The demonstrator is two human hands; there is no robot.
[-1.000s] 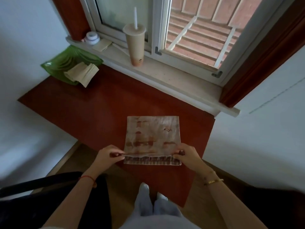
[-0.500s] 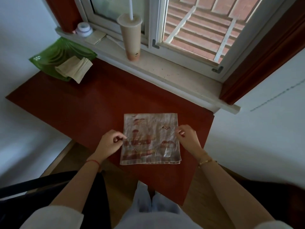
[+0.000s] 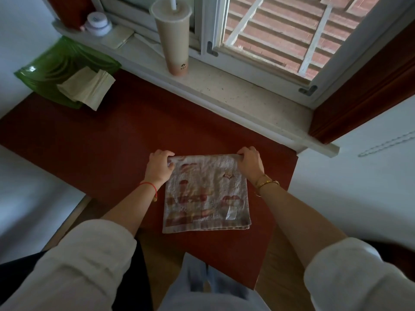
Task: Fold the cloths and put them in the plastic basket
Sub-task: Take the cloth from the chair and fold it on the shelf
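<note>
Lower centre: patterned cloth (image 3: 206,194), doubled over, flat on the red table (image 3: 112,142). My left hand (image 3: 159,168) and right hand (image 3: 250,163) curl round its far corners, gripping them. Upper left: green plastic basket (image 3: 45,70) holding one beige cloth (image 3: 86,87).

cloth (image 3: 206,194) on table (image 3: 112,142) centre | basket (image 3: 51,63) far-left | cup (image 3: 174,41) on sill (image 3: 235,90) behind

Two cloths are showing: a patterned cloth (image 3: 206,194) at centre and a beige cloth (image 3: 86,88) upper left, lying in one green basket (image 3: 45,70). Two hands are appearing mid-frame: left hand (image 3: 159,168), right hand (image 3: 250,163). One cup (image 3: 174,41) and one white jar (image 3: 97,23) are standing along the top.
</note>
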